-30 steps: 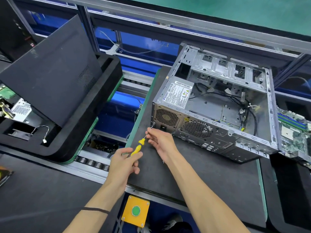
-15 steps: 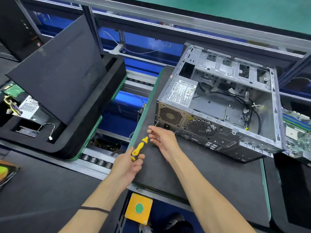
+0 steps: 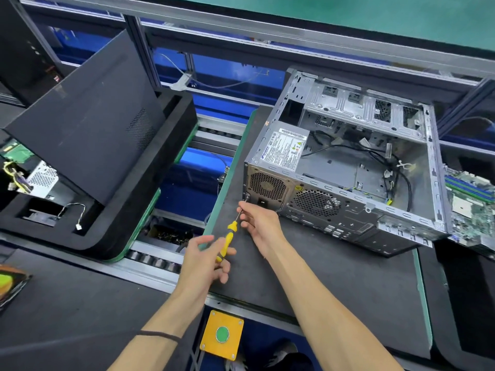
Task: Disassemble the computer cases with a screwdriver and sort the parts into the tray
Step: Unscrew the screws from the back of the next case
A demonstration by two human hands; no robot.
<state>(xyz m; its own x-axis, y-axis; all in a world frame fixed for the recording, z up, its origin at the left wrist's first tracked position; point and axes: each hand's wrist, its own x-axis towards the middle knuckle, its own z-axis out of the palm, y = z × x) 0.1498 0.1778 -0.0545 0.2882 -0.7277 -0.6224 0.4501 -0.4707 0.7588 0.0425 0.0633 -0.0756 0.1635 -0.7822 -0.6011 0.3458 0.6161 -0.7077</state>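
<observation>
Head view: screwdriver (image 3: 229, 241) between hands.

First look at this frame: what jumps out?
The open computer case right of centre, side panel off, with its power supply in the near-left corner and loose cables inside. In front of it, a yellow screwdriver points at the case's rear corner, the left hand on the handle and the right hand at the shaft. A yellow box with a green button sits bottom centre.

A white specification label (image 3: 287, 150) on the power supply (image 3: 278, 156) inside the open computer case (image 3: 348, 167) carries fine print too small to read, with a yellow warning triangle; a second yellow warning sticker (image 3: 298, 188) marks the case's rear panel.
</observation>
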